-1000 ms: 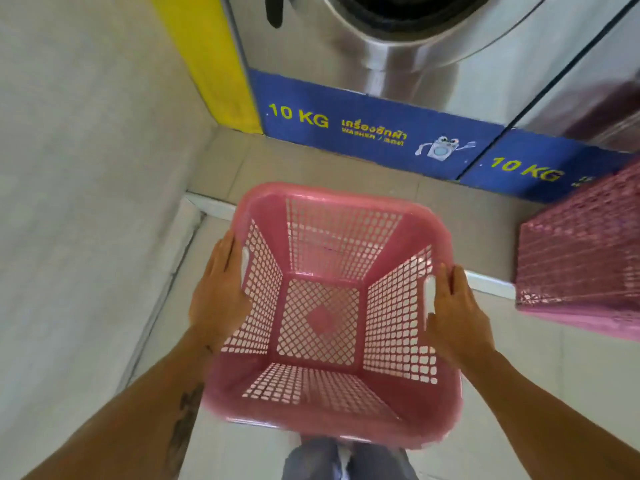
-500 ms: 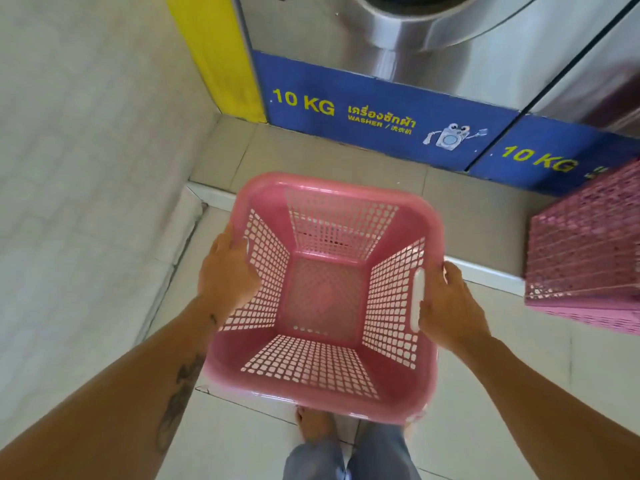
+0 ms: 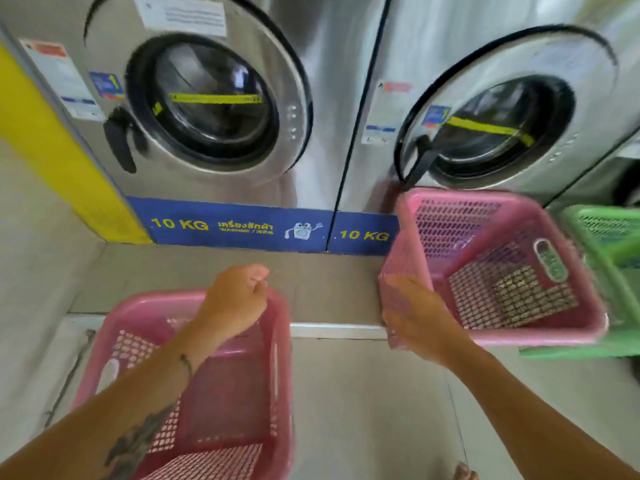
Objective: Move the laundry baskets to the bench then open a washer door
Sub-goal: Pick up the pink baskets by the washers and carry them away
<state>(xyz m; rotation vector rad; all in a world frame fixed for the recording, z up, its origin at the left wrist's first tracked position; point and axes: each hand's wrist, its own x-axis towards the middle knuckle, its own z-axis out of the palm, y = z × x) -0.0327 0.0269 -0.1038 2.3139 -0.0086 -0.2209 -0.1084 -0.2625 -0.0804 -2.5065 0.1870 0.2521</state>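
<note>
Our left hand [image 3: 239,299] grips the lower-left pink basket [image 3: 194,393]; right hand [image 3: 415,320] reaches, open, for another [image 3: 491,268]. Washer doors [image 3: 207,98] remain shut.

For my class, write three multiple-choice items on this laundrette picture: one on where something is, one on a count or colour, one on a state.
1. Where is the green basket?
A. Right of the tilted pink basket
B. Left of the yellow panel
C. On a washer

2. How many pink baskets show?
A. One
B. Two
C. Four

3. What state are the two washer doors in?
A. Both open
B. One open
C. Both shut

Answers:
1 A: it sits at the right edge, beyond the tilted pink one.
2 B: one under the left hand, one by the right hand.
3 C: the left door and the right door lie flush with their fronts.
</note>
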